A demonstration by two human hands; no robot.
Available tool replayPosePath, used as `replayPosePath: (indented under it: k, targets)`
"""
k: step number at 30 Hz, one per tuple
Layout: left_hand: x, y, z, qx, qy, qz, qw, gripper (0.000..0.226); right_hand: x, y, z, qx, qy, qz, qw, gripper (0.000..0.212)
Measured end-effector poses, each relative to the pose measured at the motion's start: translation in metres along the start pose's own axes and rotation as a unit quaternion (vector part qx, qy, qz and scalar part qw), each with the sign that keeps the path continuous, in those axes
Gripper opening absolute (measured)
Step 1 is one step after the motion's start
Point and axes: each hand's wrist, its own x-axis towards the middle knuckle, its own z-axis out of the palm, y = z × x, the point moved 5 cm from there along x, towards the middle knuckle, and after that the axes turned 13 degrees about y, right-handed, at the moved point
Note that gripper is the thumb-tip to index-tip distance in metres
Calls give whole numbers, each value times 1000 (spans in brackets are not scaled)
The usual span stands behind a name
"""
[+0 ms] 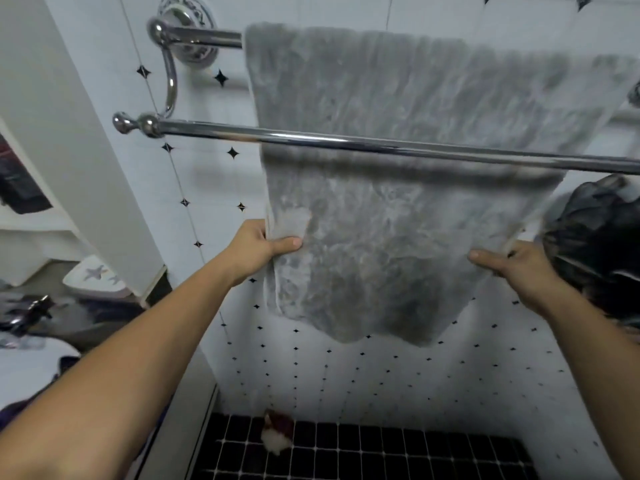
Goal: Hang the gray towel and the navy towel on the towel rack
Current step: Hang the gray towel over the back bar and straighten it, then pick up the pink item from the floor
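Note:
The gray towel [398, 98] hangs draped over the upper, rear bar [204, 38] of a chrome towel rack and falls behind the front bar [346, 142]. My left hand [258, 245] pinches the towel's left edge, thumb on the front. My right hand [516, 268] grips the towel's right edge lower down. The navy towel [599, 244] is a dark bunched mass at the far right, beside my right forearm; what it rests on is hidden.
White wall tiles with small black stars lie behind the rack. Below is a black tiled floor [398, 452] with a small red and white object [277, 433] on it. At left stand a white partition [86, 150], shelves and cluttered items.

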Motion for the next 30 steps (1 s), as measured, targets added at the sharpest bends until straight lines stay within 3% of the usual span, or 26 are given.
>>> replayPosePath:
  k: [4, 6, 9, 15, 22, 26, 30]
  targets:
    - [-18, -59, -2, 121, 1, -51, 991, 8, -9, 46, 7, -129, -18, 57, 990, 41]
    - [-29, -84, -6, 167, 41, -73, 982, 22, -23, 83, 12, -212, -28, 121, 969, 35]
    - [-53, -125, -14, 172, 81, -130, 973, 16, -71, 136, 49, -327, -146, 181, 916, 32]
    - [-133, -265, -20, 177, 158, -241, 941, 18, -163, 250, 173, -410, -360, 130, 828, 27]
    - [-206, -499, -5, 191, 213, -332, 899, 20, -245, 460, 309, -424, -490, 86, 757, 30]
    - [-217, -641, 4, 162, 241, -366, 884, 19, -267, 601, 397, -457, -507, 87, 726, 27]
    - [-214, -770, 17, 119, 266, -387, 875, 19, -266, 717, 496, -503, -460, 31, 730, 42]
